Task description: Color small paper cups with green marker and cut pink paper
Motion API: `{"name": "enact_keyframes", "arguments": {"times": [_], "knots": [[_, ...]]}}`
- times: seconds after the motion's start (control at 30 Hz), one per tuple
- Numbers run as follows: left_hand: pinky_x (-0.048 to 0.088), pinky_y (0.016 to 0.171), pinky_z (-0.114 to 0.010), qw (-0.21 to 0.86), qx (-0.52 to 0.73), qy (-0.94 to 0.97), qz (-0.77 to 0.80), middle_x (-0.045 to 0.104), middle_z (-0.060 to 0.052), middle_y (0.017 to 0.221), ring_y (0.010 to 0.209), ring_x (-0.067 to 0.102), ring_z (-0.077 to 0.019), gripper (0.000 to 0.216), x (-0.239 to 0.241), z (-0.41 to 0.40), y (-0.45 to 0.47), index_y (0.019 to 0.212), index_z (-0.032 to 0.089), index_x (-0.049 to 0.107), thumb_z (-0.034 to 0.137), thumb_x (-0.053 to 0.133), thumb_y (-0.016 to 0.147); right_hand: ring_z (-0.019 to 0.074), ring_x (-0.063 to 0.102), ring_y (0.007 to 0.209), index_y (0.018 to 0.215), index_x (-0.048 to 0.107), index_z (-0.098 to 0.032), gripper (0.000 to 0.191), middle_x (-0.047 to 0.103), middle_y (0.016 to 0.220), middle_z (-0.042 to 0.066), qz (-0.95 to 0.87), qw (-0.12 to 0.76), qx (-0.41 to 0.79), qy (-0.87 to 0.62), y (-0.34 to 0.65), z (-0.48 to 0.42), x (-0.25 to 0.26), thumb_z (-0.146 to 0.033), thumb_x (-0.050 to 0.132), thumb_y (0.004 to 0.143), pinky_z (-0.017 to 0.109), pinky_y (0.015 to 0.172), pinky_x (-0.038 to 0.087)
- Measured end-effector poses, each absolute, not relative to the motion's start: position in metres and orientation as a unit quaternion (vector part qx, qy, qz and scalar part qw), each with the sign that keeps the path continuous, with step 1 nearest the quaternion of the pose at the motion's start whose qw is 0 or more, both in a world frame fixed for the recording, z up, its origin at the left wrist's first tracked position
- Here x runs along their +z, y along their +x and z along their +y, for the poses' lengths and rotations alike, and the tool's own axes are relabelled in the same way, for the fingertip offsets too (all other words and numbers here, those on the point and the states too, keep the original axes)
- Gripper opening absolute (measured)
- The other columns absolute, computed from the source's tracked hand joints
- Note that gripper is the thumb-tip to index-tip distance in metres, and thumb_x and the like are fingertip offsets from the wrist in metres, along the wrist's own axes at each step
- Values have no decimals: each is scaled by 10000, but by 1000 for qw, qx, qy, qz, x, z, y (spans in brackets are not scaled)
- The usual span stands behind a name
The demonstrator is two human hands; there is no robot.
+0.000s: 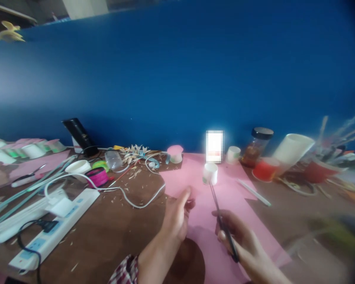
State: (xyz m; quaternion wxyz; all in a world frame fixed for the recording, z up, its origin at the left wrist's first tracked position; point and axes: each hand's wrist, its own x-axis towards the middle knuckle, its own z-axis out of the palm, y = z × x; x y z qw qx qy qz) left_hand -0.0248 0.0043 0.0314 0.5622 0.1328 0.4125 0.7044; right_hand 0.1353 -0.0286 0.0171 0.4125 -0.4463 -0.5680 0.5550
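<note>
My right hand (239,236) is closed around a pair of dark-handled tweezers (225,228). Their thin metal tips point away from me, up to the base of a small white cup (210,173) on the pink paper (207,205); whether they touch it I cannot tell. My left hand (177,215) hovers at the paper's left edge, thumb raised and apart from loosely curled fingers, with nothing visible in it. Behind the cup glows a bright, pixelated screen or panel (214,146). Another white cup (233,154) stands to its right, and a pink-topped cup (175,154) to its left.
A white power strip (56,228) with cables lies at left. Near it are a magenta ring-shaped item (97,176) and a heap of pale shavings (134,154). A dark-lidded jar (258,146) and a red container (265,169) stand at right. The blue partition (165,79) rises behind.
</note>
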Motion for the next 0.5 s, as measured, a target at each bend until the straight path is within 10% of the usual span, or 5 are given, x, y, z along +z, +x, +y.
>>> {"name": "enact_keyframes", "arguments": {"times": [0.5], "knots": [[466, 559, -212, 491, 691, 206, 490, 650, -18, 627, 584, 589, -115, 236, 16, -3, -10, 739, 127, 673, 330, 757, 654, 91, 422, 531, 1158, 575, -121, 520, 513, 701, 3, -593, 364, 576, -428, 130, -34, 13, -480, 623, 785, 223, 458, 337]]}}
